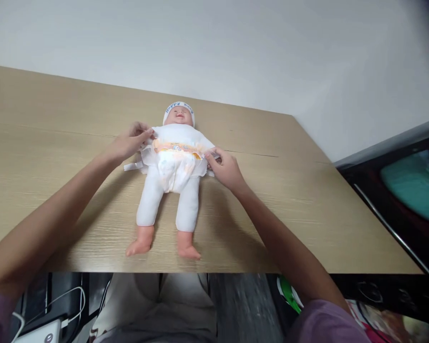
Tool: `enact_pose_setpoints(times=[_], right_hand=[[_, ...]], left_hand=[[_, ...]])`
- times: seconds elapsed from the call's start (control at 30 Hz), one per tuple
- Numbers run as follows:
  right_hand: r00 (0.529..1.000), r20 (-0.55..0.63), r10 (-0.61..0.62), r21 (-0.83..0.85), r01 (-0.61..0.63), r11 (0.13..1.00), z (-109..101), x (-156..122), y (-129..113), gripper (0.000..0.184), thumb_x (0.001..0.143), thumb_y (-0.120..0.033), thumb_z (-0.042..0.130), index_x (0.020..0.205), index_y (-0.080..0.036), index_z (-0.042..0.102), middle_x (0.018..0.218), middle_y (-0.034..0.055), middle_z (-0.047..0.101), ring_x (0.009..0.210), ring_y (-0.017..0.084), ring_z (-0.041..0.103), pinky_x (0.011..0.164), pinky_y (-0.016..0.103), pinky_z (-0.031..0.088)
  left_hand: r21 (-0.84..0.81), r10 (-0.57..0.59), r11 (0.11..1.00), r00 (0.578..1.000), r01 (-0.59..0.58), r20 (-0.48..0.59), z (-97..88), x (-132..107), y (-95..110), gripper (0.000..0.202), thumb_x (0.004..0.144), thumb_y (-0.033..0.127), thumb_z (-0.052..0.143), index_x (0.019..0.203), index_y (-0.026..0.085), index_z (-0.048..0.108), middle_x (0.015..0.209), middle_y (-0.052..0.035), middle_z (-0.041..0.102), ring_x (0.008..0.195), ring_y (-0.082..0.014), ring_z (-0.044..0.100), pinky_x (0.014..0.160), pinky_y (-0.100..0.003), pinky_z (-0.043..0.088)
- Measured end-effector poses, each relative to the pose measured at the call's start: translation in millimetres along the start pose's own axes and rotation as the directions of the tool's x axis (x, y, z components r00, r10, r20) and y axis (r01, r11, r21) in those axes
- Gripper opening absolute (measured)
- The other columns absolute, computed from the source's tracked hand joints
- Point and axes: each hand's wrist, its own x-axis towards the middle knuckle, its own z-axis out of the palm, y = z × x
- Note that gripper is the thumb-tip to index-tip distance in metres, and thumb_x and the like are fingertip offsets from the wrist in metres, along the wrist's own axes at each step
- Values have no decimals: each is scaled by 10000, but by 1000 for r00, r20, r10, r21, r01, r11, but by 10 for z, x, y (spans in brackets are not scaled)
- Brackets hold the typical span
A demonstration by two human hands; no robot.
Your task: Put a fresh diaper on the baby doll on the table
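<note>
Between the two hands, the doll point(175, 132) lies face up on the worktop point(289, 205), a diaper point(176, 169) around its hips. The right hand point(226, 167) pinches the diaper's near edge — the left hand point(130, 141), fingers curled, meets the opposite side, its grip unclear.

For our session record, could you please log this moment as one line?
doll: face up on table | diaper: between doll's legs, over its front | left hand: at doll's side | right hand: at diaper's edge
</note>
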Motion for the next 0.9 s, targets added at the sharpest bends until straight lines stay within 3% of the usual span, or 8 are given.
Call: enact_pose_setpoints(times=[0.13, 0.2, 0.3, 0.4, 0.53, 0.63, 0.77, 0.9], right_hand=[[974, -165, -155, -287, 103, 952, 13, -251, 132, 351, 1079, -583, 612, 996, -250, 689, 945, 96, 783, 883, 298, 711, 925, 464, 589], [966, -172, -192, -350, 122, 929, 54, -340, 246, 320, 1061, -565, 635, 994, -254, 674, 972, 107, 770, 932, 313, 707, 965, 486, 589], [970, -161, -180, -382, 107, 918, 121, -392, 414, 331, 1039, -585, 649, 978, -260, 648, 992, 115, 746, 956, 324, 701, 963, 500, 595], [981, -177, -80, -368, 10, 930, 159, -371, 511, 366, 1003, -624, 689, 948, -274, 600, 934, 90, 729, 913, 316, 693, 929, 493, 596], [984, -165, 63, -332, -116, 936, 159, -327, 508, 408, 933, -622, 760, 867, -290, 533, 814, 28, 683, 823, 279, 662, 845, 433, 567], [988, -128, 82, -265, -114, 957, 139, -310, 464, 466, 951, -644, 690, 743, -293, 464, 717, 2, 618, 736, 234, 582, 762, 365, 495], [989, -110, 97, 17, -96, 995, 103, -294, 403, 538, 966, -749, 552, 704, -292, 443, 676, -9, 535, 709, 217, 521, 710, 345, 441], [992, -98, 83, 203, -62, 977, 100, -272, 277, 514, 949, -718, 593, 704, -288, 452, 704, -15, 487, 713, 203, 489, 691, 336, 443]], left_hand=[[168, 239, 959, 969, -226, -58, 128, -114, 468, 354, 1094, 552, 605, 1214, 231, 696, 1318, -119, 774, 1177, -300, 685, 1039, -482, 556], [255, 418, 870, 906, -422, 73, 323, -199, 666, 339, 1099, 520, 597, 1232, 228, 706, 1346, -115, 769, 1269, -330, 659, 1154, -532, 499], [320, 499, 750, 813, -578, 299, 640, -282, 781, 367, 1102, 519, 593, 1264, 220, 731, 1383, -134, 762, 1327, -373, 631, 1178, -571, 454], [417, 475, 672, 788, -612, 393, 834, -303, 719, 410, 1093, 548, 609, 1299, 230, 767, 1419, -153, 758, 1371, -426, 582, 1134, -603, 436], [477, 485, 618, 781, -625, 394, 891, -310, 621, 426, 1077, 579, 627, 1302, 266, 809, 1435, -134, 762, 1394, -453, 547, 1116, -627, 415], [488, 490, 610, 781, -624, 387, 895, -320, 613, 474, 1031, 643, 681, 1297, 278, 824, 1430, -129, 762, 1382, -466, 547, 1107, -637, 417], [501, 480, 611, 790, -613, 382, 908, -332, 626, 540, 1000, 699, 710, 1299, 265, 827, 1431, -134, 761, 1365, -478, 553, 1116, -648, 414], [525, 439, 610, 805, -593, 399, 908, -339, 637, 660, 995, 698, 716, 1429, 203, 760, 1468, -169, 741, 1362, -484, 554, 1131, -646, 414]])
